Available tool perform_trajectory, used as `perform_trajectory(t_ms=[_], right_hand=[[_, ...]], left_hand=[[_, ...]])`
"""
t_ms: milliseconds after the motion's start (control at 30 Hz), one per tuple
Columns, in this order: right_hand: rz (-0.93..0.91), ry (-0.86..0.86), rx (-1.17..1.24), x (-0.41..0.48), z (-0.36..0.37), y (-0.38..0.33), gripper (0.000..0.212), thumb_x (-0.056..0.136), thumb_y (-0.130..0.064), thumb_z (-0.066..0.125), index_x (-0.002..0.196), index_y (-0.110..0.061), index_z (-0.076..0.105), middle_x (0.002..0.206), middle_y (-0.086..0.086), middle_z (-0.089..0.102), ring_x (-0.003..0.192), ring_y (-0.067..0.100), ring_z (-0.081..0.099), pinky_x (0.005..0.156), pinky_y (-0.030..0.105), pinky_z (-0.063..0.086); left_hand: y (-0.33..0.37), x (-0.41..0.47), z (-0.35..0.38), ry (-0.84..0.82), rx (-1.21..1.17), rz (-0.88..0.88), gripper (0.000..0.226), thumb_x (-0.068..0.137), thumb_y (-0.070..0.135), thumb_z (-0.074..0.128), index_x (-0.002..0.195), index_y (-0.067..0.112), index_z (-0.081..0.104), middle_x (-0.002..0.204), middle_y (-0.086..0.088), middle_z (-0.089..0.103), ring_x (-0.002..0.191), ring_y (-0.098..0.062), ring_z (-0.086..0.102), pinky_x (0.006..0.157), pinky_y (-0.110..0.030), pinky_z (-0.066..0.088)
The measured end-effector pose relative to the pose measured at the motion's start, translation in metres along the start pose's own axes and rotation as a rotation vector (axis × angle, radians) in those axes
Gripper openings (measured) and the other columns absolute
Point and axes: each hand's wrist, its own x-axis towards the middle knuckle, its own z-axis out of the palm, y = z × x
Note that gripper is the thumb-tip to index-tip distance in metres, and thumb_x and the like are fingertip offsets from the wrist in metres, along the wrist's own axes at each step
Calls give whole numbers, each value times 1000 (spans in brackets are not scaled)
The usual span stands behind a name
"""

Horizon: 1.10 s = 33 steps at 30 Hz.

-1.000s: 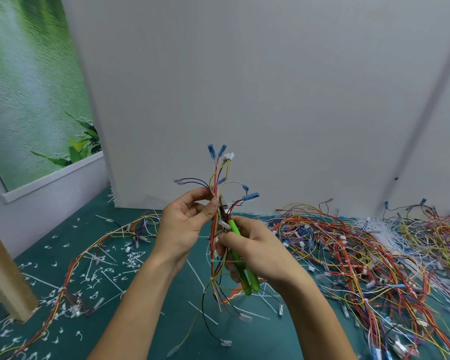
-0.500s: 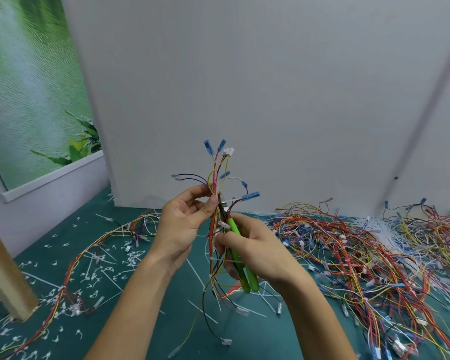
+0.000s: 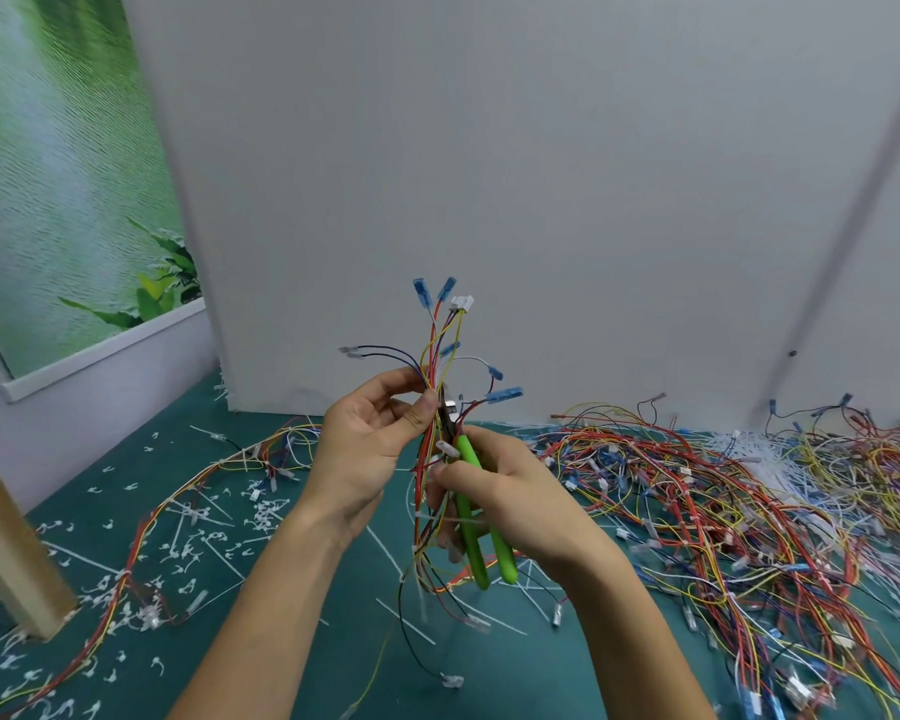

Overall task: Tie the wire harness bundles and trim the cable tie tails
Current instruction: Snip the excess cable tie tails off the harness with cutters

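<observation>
The harness (image 3: 440,345) stands upright in mid-air at the centre, above the near part of the mat (image 3: 333,641). Its blue and white terminals fan out at the top and its loose ends hang below the hands. A white tie tail (image 3: 432,519) sticks out sideways across the wires lower down. The dark head of the cutters (image 3: 468,506) lies right against the wires, just beside the left thumb.

That closeness is the main risk, I judge. If the blades close at a slight angle, they could nick insulation or sever a thin wire instead of the tail. The thumb tip is also close enough to be pinched. A loose pinch could let the wires twist as the blades bite.

The left hand (image 3: 370,449) pinches the harness between thumb and fingertips, palm turned right and forearm rising from the near left. The right hand (image 3: 520,501) is wrapped round the green handles, which lie close together. Whether the blades are fully closed is too small to tell.

White clippings (image 3: 188,553) litter the mat to the left. A tangled pile (image 3: 723,491) of harnesses spreads to the right, before a grey panel (image 3: 541,200).
</observation>
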Motion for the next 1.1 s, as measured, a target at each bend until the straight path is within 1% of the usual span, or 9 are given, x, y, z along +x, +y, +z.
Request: perform_trajectory(t_ms=[100, 200, 267, 467, 533, 767, 867, 967, 1100], right_hand=[[18, -7, 4, 1, -1, 0, 17, 98, -10, 59, 109, 3, 54, 80, 6, 69, 62, 32, 65, 58, 44, 58], [-7, 14, -39, 1, -4, 1, 3, 99, -4, 55, 97, -6, 56, 73, 5, 66, 53, 27, 63, 51, 36, 51], [-16, 18, -36, 0, -5, 1, 10, 98, -1, 54, 92, -9, 55, 70, 5, 64, 50, 25, 61, 50, 34, 48], [14, -11, 5, 1, -3, 0, 3, 100, -7, 57, 101, -5, 55, 76, 6, 66, 58, 30, 61, 53, 38, 54], [27, -7, -27, 2, -3, 2, 8, 101, -9, 58, 106, -3, 55, 76, 2, 67, 61, 29, 64, 55, 38, 55], [-33, -10, -56, 0, -5, 3, 6, 97, -4, 54, 94, -10, 54, 74, 5, 63, 50, 24, 59, 48, 34, 50], [-23, -34, -21, 0, -5, 2, 2, 97, -9, 56, 98, -7, 54, 77, 4, 65, 56, 29, 61, 54, 39, 54], [-10, -30, -46, 2, -3, 3, 10, 100, -11, 56, 104, -3, 53, 78, 3, 65, 61, 34, 61, 61, 47, 54], [-42, -15, -100, 1, -3, 4, 2, 100, -4, 51, 99, -3, 51, 76, 7, 61, 52, 30, 58, 54, 44, 50]], left_hand=[[0, 0, 0, 2, 18, -4, 27, 66, 32, 81, 94, 32, 80, 93, 1, 75, 87, -16, 67, 80, -21, 56], [0, -1, 2, 4, -9, -1, 24, 70, 25, 79, 94, 28, 80, 92, 0, 75, 85, -14, 68, 79, -20, 56], [0, -1, 3, -1, -13, 0, 23, 72, 23, 79, 95, 25, 79, 92, -2, 75, 83, -14, 68, 79, -21, 56], [2, -2, 2, -8, 0, -13, 27, 65, 33, 83, 93, 32, 80, 93, 1, 75, 87, -16, 67, 81, -22, 56], [2, -2, 2, -7, 5, -21, 28, 65, 32, 83, 93, 31, 80, 92, 1, 74, 87, -17, 67, 81, -22, 56], [4, -2, 2, -26, -43, -31, 29, 65, 28, 82, 93, 25, 80, 97, -2, 75, 85, -11, 69, 77, -20, 57], [5, -2, 2, -30, -27, -30, 34, 61, 35, 84, 94, 29, 80, 96, 0, 75, 88, -15, 67, 78, -21, 56], [5, -2, 2, -16, 2, -34, 34, 59, 37, 84, 92, 32, 80, 93, 1, 74, 89, -18, 67, 79, -22, 56], [5, -2, 1, -11, -30, -29, 34, 60, 33, 85, 93, 28, 81, 93, -1, 75, 87, -17, 67, 77, -21, 57]])
